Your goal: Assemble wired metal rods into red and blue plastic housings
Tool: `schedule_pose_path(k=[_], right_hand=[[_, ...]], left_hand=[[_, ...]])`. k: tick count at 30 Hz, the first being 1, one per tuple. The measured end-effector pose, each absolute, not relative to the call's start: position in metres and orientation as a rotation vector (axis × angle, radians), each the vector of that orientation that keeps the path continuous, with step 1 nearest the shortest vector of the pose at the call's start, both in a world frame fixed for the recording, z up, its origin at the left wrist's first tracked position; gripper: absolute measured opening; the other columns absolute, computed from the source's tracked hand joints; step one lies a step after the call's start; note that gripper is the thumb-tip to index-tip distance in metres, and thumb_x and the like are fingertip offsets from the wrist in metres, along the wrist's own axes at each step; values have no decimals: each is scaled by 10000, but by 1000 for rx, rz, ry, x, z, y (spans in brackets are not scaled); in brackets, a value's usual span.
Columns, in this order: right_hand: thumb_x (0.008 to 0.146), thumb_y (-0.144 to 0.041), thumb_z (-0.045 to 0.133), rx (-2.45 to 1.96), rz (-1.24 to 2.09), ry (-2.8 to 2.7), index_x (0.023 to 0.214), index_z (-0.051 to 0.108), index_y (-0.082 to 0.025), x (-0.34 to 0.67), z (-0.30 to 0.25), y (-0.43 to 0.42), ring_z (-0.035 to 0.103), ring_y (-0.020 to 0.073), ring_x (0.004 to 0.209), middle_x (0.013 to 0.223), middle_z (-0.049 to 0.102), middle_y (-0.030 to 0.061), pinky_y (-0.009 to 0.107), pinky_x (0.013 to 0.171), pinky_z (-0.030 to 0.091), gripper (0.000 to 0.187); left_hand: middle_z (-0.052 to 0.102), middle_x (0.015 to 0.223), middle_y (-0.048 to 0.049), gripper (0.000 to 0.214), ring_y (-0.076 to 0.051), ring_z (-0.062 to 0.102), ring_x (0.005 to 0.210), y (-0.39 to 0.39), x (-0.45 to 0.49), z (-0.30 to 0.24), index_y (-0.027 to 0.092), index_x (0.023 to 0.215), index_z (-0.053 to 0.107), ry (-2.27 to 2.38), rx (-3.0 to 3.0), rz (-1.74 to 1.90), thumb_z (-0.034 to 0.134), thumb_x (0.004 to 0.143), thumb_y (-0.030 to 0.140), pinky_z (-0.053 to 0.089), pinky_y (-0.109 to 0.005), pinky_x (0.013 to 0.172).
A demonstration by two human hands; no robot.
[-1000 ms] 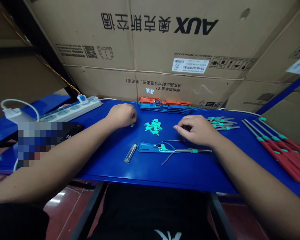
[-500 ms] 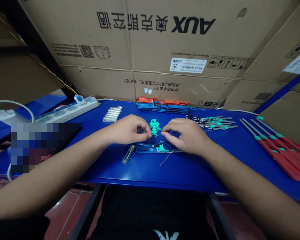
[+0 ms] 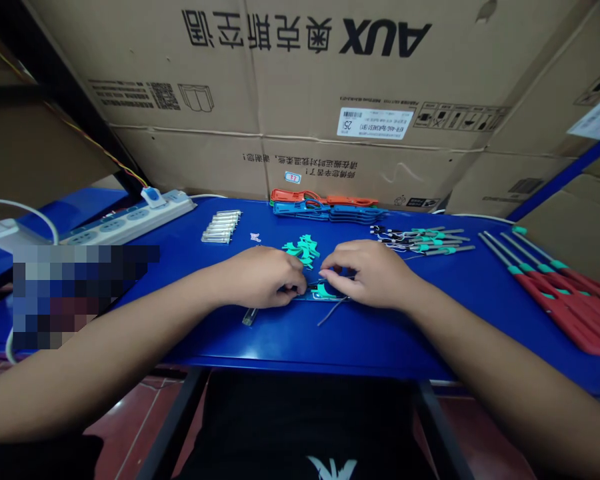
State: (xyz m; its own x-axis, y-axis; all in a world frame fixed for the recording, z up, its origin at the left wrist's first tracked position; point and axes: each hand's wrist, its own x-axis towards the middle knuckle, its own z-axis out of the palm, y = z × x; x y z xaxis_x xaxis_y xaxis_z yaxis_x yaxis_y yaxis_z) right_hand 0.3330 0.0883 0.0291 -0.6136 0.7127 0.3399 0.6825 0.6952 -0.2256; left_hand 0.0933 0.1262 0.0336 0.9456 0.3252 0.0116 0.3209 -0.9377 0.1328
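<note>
left hand [image 3: 263, 278] and right hand [image 3: 369, 273] bending over a blue plastic casing [image 3: 325, 294] between them, any grip staying hidden, near the worktop's [image 3: 380, 333] front edge

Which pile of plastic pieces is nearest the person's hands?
The heap of bright green pieces, just beyond the left hand and right hand; the orange strips and blue strips lie farther back.

"How many red-handled tools [image 3: 565, 313] lie at the right edge of the bench [image 3: 380, 333]?"

"Four."

"And small tubes [image 3: 221, 227] near the back edge?"

"About five, too small to be sure."

"Power strips [image 3: 127, 223]?"

"One."

"Hands?"

"Two: the left hand [image 3: 263, 277] and the right hand [image 3: 370, 273]."
</note>
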Motion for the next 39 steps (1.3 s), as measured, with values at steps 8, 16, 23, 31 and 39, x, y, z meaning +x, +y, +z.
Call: schedule_pose_path(k=[8, 16, 23, 31, 39], right_hand=[[939, -314, 575, -1071, 113, -2522, 937, 757, -179, 333, 29, 87, 619, 158, 734, 826, 713, 35, 276, 670, 397, 227], [938, -320, 574, -1058, 116, -2530, 923, 758, -174, 333, 29, 88, 611, 155, 714, 811, 710, 38, 279, 660, 397, 235], [936, -312, 588, -1050, 153, -2567, 924, 755, -186, 334, 26, 89, 618, 149, 733, 826, 713, 25, 274, 670, 405, 210], [937, -317, 586, -1051, 153, -2574, 926, 754, -185, 334, 26, 89, 622, 154, 736, 822, 712, 29, 275, 665, 402, 214], [934, -308, 586, -1056, 156, -2584, 936, 755, -188, 334, 27, 89, 630, 160, 750, 846, 723, 30, 282, 677, 407, 207]], left_hand=[[718, 856, -1, 174, -164, 682, 787, 131, 91, 32, 244, 944, 754, 408, 3078, 33, 614, 872, 170, 439, -271, 605], [708, 808, -5, 144, -172, 663, 745, 130, 94, 27, 215, 863, 738, 437, 3139, 50, 611, 839, 151, 433, -277, 594], [734, 853, -21, 138, -171, 676, 772, 133, 93, 30, 214, 890, 755, 425, 3104, 75, 620, 883, 191, 443, -266, 618], [718, 840, -17, 139, -169, 664, 749, 130, 96, 31, 196, 853, 738, 452, 3124, 20, 608, 836, 151, 437, -274, 603], [723, 852, -29, 159, -172, 664, 778, 133, 94, 30, 206, 877, 745, 522, 2982, 49, 626, 905, 308, 434, -272, 624]])
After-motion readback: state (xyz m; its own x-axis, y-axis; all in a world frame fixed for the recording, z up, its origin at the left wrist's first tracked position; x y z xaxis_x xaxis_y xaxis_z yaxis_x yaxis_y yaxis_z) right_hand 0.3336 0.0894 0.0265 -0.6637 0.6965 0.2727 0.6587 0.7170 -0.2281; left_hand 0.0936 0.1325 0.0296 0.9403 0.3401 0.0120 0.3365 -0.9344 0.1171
